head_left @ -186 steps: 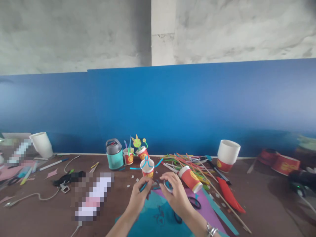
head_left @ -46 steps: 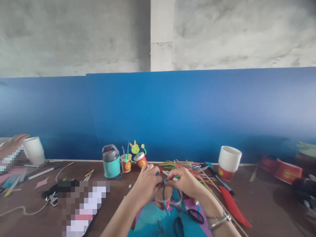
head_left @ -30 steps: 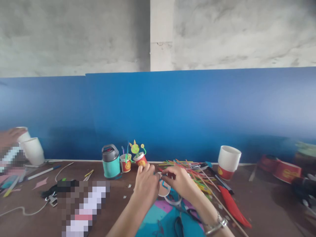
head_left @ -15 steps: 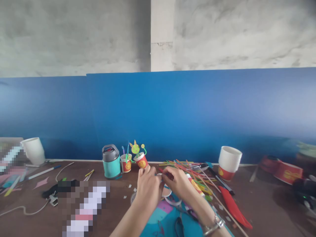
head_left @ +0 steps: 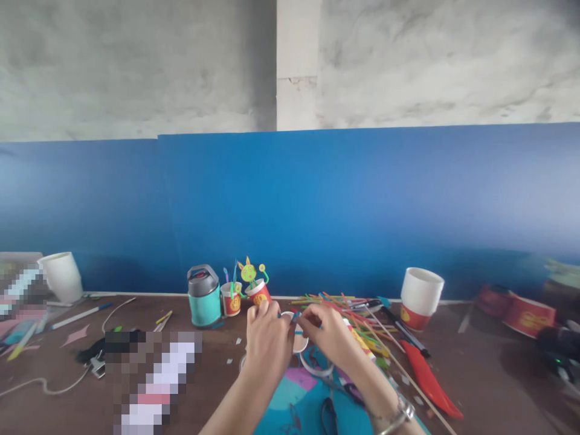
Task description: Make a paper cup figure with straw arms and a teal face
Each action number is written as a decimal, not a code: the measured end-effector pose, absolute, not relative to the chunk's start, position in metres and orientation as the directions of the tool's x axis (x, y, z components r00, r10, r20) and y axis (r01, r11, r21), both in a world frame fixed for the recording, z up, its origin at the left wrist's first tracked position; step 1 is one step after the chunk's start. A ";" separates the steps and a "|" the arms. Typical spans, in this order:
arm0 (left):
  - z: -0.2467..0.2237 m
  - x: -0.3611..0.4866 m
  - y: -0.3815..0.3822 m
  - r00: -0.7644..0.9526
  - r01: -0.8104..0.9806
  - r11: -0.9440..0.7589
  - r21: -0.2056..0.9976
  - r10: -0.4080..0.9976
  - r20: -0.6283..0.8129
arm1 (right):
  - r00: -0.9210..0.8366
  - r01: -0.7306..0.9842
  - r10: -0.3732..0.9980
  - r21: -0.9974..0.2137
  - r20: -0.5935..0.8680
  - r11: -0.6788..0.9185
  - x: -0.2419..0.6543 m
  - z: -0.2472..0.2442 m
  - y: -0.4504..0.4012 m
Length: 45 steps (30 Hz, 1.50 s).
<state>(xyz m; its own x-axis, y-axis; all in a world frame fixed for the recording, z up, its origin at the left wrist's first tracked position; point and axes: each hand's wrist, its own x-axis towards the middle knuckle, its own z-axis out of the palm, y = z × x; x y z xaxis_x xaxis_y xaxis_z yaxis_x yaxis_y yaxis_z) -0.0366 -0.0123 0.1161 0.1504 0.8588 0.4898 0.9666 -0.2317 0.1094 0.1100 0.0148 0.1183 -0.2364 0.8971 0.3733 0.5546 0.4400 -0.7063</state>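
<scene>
Both hands meet over the table just right of the decorated paper cups. My left hand (head_left: 270, 335) has its fingers curled around a paper cup (head_left: 299, 344), whose pale inside faces me. The fingers of my right hand (head_left: 322, 326) are pinched together at the cup's rim, touching a small blue piece (head_left: 296, 316). Much of the cup is hidden by the fingers. A roll of clear tape (head_left: 317, 365) lies beneath my right hand, on blue sheets (head_left: 294, 414) with dark-handled scissors (head_left: 328, 417).
Behind my left hand stand a red cup (head_left: 260, 291) with a green animal figure and a teal flask (head_left: 205, 302). Colourful sticks (head_left: 338, 302), a red pouch (head_left: 428, 377) and stacked white cups (head_left: 421, 296) are on the right. Pens, a cable and scraps lie left.
Both hands have shifted slightly, the left one leftward. The cup between them has turned, so more of its inside shows, and a small blue piece now shows at the fingertips.
</scene>
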 end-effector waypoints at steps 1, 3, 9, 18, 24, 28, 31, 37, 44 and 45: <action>0.116 -0.036 -0.013 0.153 0.966 -0.234 0.110 0.861 0.485 | -0.245 0.547 0.905 -0.722 0.346 0.424 0.109 0.117 0.015; 0.117 -0.034 -0.014 0.158 0.965 -0.236 0.111 0.869 0.469 | -0.258 0.524 0.919 -0.757 0.297 0.391 0.107 0.113 0.017; 0.118 -0.028 -0.014 0.160 0.972 -0.215 0.094 0.899 0.407 | -0.248 0.524 0.937 -0.779 0.247 0.344 0.107 0.105 0.023; 0.114 -0.026 -0.013 0.170 0.975 -0.215 0.058 0.886 0.432 | -0.252 0.492 0.942 -0.809 0.221 0.322 0.107 0.108 0.020; 0.109 -0.024 -0.014 0.181 0.972 -0.233 0.045 0.851 0.493 | -0.258 0.445 0.950 -0.851 0.174 0.277 0.109 0.105 0.025; 0.106 -0.022 -0.012 0.188 0.972 -0.233 0.025 0.838 0.512 | -0.238 0.445 0.961 -0.863 0.143 0.238 0.110 0.105 0.027; 0.104 -0.020 -0.011 0.187 0.972 -0.231 0.028 0.846 0.499 | -0.210 0.417 0.972 -0.890 0.106 0.187 0.108 0.105 0.028; 0.104 -0.018 -0.012 0.194 0.969 -0.243 0.043 0.857 0.477 | -0.174 0.325 0.983 -0.939 0.057 0.112 0.105 0.101 0.031; 0.107 -0.022 -0.013 0.189 0.967 -0.247 0.066 0.865 0.464 | -0.227 0.340 0.970 -0.926 0.085 0.161 0.110 0.106 0.028; 0.107 -0.022 -0.013 0.192 0.966 -0.249 0.066 0.866 0.461 | -0.243 0.364 0.966 -0.914 0.091 0.177 0.111 0.108 0.027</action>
